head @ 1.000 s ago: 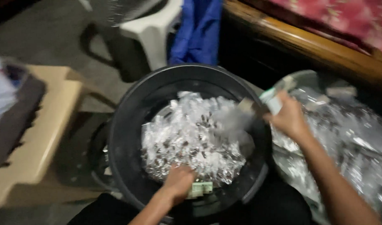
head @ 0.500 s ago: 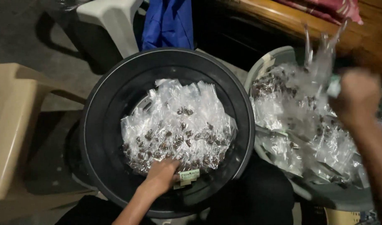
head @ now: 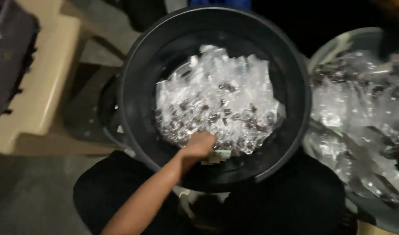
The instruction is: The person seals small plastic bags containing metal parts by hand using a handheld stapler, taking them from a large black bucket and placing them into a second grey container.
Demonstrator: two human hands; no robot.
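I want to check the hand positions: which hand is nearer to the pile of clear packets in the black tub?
Left. The left hand rests on the near edge of the pile of clear packets in the black tub. The right hand is out of view.

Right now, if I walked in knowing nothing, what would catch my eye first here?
First the big black tub in the middle, with a glinting heap of small clear packets of dark bits in its bottom. The left hand reaches over the tub's near rim and rests at the heap's near edge, by a pale slip of paper. At the right edge a second container holds more crumpled clear packets.
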